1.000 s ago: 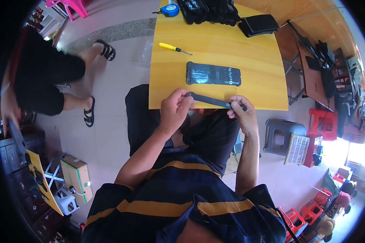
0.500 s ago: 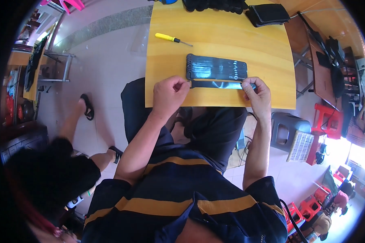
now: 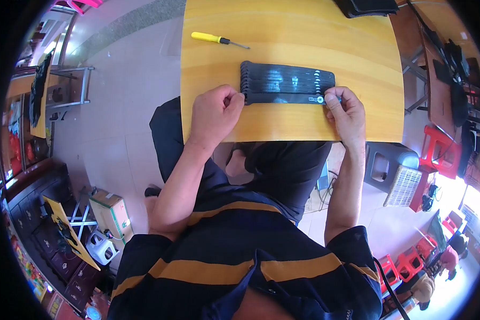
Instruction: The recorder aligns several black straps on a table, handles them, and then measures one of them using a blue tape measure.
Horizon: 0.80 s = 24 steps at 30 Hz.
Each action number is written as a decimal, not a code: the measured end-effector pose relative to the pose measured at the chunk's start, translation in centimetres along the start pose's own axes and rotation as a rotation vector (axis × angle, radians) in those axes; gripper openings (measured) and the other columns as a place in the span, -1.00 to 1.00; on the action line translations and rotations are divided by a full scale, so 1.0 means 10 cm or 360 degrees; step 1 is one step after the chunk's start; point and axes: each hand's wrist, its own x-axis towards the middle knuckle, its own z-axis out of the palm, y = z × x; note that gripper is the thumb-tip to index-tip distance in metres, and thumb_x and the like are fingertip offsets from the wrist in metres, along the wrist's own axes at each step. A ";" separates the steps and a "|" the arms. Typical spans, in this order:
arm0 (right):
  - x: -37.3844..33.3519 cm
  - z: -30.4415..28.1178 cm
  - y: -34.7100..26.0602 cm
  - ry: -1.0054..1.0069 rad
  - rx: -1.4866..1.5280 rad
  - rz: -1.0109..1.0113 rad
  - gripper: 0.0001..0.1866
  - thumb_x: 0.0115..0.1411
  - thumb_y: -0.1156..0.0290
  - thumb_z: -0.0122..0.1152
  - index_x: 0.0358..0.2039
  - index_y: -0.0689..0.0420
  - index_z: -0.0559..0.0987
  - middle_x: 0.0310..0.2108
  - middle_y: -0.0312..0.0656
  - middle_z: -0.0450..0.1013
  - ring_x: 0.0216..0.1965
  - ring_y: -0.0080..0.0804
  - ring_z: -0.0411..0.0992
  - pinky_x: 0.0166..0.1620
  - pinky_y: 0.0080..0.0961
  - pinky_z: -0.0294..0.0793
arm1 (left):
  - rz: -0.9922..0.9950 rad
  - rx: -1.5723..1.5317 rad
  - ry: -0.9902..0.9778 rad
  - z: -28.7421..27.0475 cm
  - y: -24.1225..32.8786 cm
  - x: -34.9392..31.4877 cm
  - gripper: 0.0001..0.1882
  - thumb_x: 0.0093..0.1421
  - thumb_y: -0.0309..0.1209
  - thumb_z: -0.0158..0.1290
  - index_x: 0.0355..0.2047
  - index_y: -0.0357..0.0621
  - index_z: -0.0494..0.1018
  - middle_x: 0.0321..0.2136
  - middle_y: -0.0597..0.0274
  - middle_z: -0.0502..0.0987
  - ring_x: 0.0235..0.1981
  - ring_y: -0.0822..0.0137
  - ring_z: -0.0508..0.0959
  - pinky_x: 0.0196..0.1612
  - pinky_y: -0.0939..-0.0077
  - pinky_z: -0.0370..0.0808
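Note:
A black strap is stretched flat between my two hands. My left hand pinches its left end, and the fingers are closed. At the other end, my right hand grips the strap between thumb and fingers, near a pale printed mark. Just beyond lies a fanned row of similar glossy black straps, overlapping one another, with rounded loop ends lined up on the left. The held strap lies against the near edge of this row. Whether it rests on top of its neighbour or beside it, I cannot tell.
A yellow-handled screwdriver lies at the far left of the yellow wooden table. A pile of black pieces sits at the far right. Grey and red stools stand on the floor to the right.
The strap has moved away from me, up against the row of straps, with both hands still on its ends. The view has shifted, and a person at the left has gone out of it.

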 end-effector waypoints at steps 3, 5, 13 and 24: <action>0.01 -0.01 0.01 0.0000 0.0055 0.0080 -0.86 0.37 0.37 0.28 -0.21 0.18 0.61 -0.54 -0.42 0.43 -0.53 -0.73 0.33 -0.44 -0.72 0.33 | -0.0026 0.0066 -0.0013 -0.01 0.06 -0.01 -0.77 0.24 -0.35 0.14 -0.44 -0.29 0.59 -0.63 0.01 0.57 -0.59 0.13 0.60 -0.43 0.33 0.51; 0.02 -0.01 0.05 -0.0007 0.0074 0.0112 -0.86 0.37 0.37 0.27 -0.20 0.18 0.61 -0.54 -0.42 0.43 -0.53 -0.73 0.33 -0.44 -0.72 0.33 | -0.0023 0.0117 -0.0018 0.00 0.06 0.00 -0.77 0.25 -0.35 0.13 -0.44 -0.28 0.59 -0.63 0.00 0.57 -0.59 0.09 0.60 -0.43 0.31 0.51; 0.00 -0.01 0.07 -0.0004 0.0196 0.0099 -0.86 0.39 0.38 0.25 -0.17 0.19 0.61 -0.51 -0.40 0.44 -0.52 -0.72 0.35 -0.43 -0.73 0.34 | 0.0005 0.0213 -0.0024 0.01 0.10 0.01 -0.79 0.26 -0.37 0.12 -0.46 -0.24 0.56 -0.63 0.00 0.56 -0.58 0.00 0.59 -0.43 0.23 0.50; 0.00 0.00 0.06 0.0013 0.0203 0.0131 -0.86 0.39 0.40 0.25 -0.18 0.21 0.61 -0.50 -0.40 0.45 -0.51 -0.72 0.36 -0.43 -0.73 0.35 | 0.0002 0.0238 -0.0003 0.02 0.10 0.02 -0.82 0.23 -0.39 0.14 -0.47 -0.23 0.56 -0.64 0.04 0.57 -0.60 0.04 0.60 -0.45 0.28 0.51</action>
